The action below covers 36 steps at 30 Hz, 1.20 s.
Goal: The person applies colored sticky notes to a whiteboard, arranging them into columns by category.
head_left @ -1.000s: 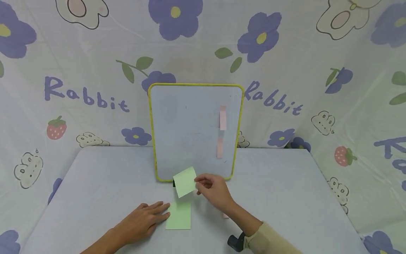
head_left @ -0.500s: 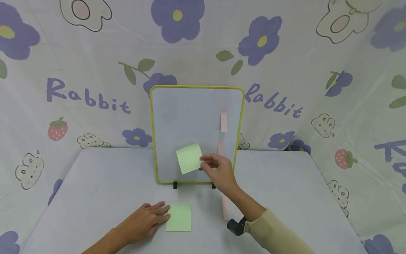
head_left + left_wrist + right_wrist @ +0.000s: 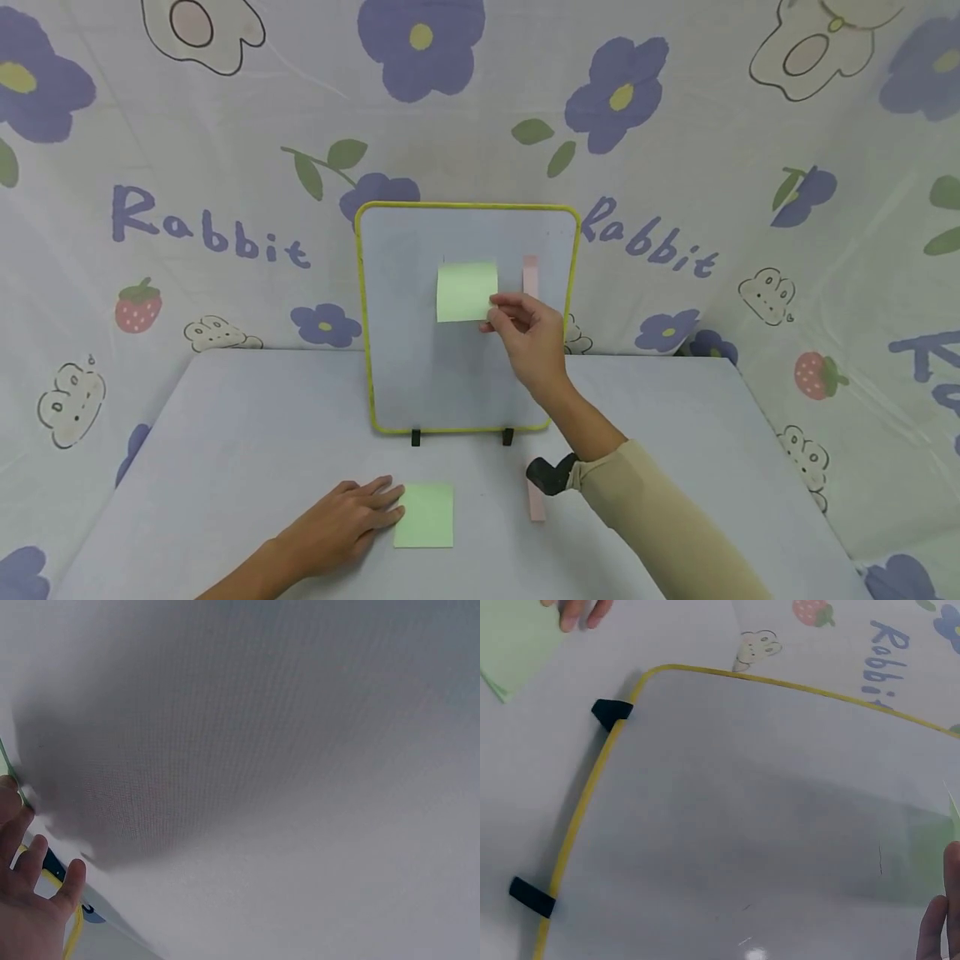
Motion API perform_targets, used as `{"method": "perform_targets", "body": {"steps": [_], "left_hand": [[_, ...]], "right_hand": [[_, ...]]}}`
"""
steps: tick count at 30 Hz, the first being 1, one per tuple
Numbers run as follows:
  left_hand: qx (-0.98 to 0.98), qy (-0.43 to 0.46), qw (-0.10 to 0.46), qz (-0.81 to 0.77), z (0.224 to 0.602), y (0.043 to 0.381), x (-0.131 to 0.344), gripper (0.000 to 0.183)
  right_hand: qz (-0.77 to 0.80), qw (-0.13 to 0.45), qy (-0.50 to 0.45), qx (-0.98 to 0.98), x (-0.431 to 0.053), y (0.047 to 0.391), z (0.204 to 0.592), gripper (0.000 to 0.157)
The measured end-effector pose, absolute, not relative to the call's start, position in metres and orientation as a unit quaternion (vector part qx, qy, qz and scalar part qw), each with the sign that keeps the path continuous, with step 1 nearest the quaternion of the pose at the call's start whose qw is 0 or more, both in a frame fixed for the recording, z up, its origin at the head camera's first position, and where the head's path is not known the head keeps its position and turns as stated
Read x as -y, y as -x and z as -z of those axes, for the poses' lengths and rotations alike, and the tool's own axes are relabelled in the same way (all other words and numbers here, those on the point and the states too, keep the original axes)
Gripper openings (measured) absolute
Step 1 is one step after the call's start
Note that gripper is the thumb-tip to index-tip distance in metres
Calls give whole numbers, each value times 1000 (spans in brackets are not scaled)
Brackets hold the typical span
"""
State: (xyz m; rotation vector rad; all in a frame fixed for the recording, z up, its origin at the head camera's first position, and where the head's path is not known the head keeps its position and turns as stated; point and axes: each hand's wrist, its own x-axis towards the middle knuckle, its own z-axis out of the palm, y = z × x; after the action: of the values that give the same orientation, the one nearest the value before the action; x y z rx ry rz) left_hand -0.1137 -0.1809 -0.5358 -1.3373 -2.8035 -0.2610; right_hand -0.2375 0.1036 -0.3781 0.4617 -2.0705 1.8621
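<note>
My right hand (image 3: 531,337) pinches a light green sticky note (image 3: 465,292) by its lower right corner, in front of the upper middle of a yellow-framed whiteboard (image 3: 405,367). Whether the note's top edge touches the board, I cannot tell. In the right wrist view only some fingers (image 3: 952,881) and the note's thin edge show at the right border. Fingers spread, my left hand (image 3: 348,521) rests on the table with its fingertips on the left edge of a green sticky note pad (image 3: 424,517). The left wrist view catches that hand (image 3: 34,892) at its left border.
A narrow pink paper strip (image 3: 531,275) is stuck on the board's right side. Another pink strip (image 3: 536,504) lies on the white table (image 3: 247,433), partly behind the black wrist camera (image 3: 551,475). Two black feet (image 3: 416,437) hold the board up. A printed cloth hangs behind.
My right hand has carried the green note up from near the board's bottom edge to its upper middle, and the note has levelled out. My left hand has stayed on the pad.
</note>
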Motion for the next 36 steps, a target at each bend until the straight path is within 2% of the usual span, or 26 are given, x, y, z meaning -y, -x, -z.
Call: {"method": "perform_targets", "body": {"steps": [12, 19, 29, 36], "left_hand": [[902, 424, 13, 76, 536, 114, 181, 33], [902, 425, 13, 80, 537, 114, 181, 32], [901, 427, 17, 74, 537, 113, 180, 32], [906, 411, -8, 99, 534, 114, 179, 32]], "right_hand": [[-672, 151, -131, 713, -101, 248, 371, 21], [-666, 132, -117, 724, -98, 230, 352, 21], [-663, 124, -106, 730, -104, 252, 376, 23], [-662, 127, -109, 731, -105, 255, 379, 21]]}}
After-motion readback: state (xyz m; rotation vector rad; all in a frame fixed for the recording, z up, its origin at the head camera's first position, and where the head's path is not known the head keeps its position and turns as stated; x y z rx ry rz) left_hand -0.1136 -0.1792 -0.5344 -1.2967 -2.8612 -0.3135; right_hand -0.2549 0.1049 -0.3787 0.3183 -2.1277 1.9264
